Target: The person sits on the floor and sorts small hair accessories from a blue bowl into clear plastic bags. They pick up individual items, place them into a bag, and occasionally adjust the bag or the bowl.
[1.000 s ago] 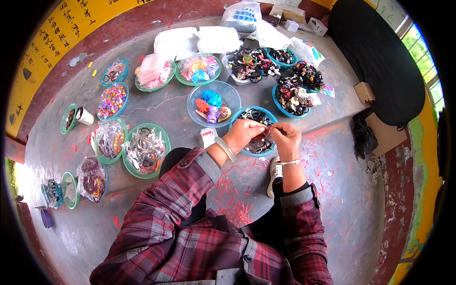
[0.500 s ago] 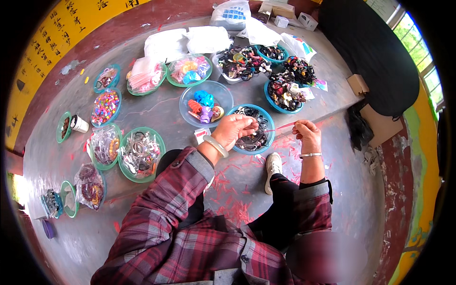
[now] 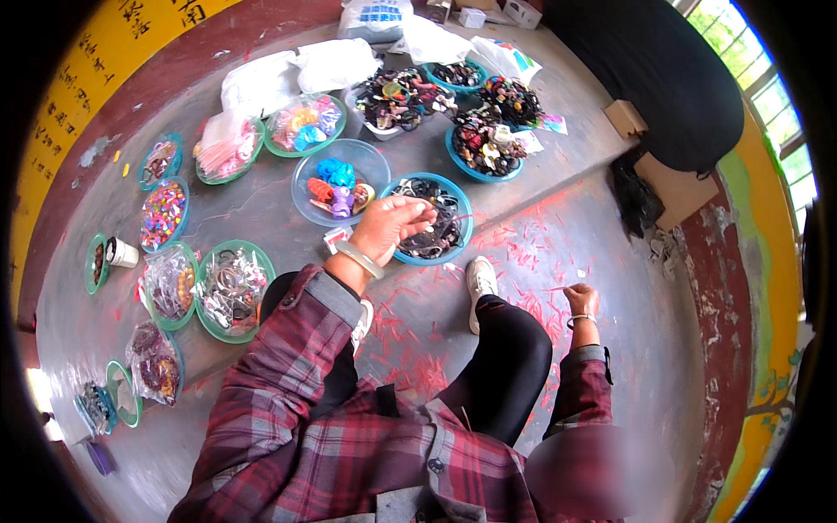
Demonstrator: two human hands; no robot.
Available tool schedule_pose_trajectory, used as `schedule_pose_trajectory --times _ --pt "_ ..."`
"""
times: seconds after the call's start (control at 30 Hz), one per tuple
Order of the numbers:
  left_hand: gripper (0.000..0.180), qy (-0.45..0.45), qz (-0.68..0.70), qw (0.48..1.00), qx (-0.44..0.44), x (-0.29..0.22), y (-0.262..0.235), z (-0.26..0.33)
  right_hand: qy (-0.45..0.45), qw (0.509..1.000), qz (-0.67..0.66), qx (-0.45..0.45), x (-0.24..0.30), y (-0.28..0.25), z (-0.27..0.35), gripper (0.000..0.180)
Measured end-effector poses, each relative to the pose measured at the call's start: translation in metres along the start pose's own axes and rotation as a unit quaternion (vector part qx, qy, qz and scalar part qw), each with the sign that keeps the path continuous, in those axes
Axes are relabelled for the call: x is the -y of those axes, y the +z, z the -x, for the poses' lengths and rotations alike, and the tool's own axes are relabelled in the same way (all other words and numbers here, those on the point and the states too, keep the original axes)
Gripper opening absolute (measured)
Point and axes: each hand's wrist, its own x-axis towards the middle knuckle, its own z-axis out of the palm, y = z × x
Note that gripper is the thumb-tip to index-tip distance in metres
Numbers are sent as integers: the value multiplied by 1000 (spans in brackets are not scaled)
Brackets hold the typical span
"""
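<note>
My left hand (image 3: 392, 228), with a pale bangle at the wrist, is closed in a pinch above the near rim of a blue basket (image 3: 469, 228) of black hair ties (image 3: 436, 199). What lies between its fingertips is too small to name; a thin reddish line shows just beside them. Out to the right and lower, my right hand (image 3: 582, 301) is closed in a fist over the floor, and whatever its fingers hold is hidden. Left of the blue basket stands a clear round basin (image 3: 307, 196) with blue, orange and purple pieces.
Red strips (image 3: 418, 349) litter the floor around my feet. Several baskets stand at the left, among them a green basket (image 3: 207, 318) of bagged items. Behind are more hair ties (image 3: 488, 144), white bags (image 3: 260, 83), a black bag (image 3: 635, 196) and a small carton (image 3: 625, 118).
My right hand has dropped and moved right, away from my left hand. The red strip stretched between both hands no longer spans them. The whole view has shifted slightly.
</note>
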Motion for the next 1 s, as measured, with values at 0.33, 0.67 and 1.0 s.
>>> schedule_pose_trajectory --times 0.33,0.67,1.0 --pt "18 -15 -3 1000 -5 5 5 -2 171 953 -121 218 -129 -35 5 43" --pt "18 -16 4 1000 7 6 4 0 47 982 90 157 -127 -90 -1 48" --pt "17 -36 108 993 25 5 20 9 -83 872 -396 276 156 -68 53 49"
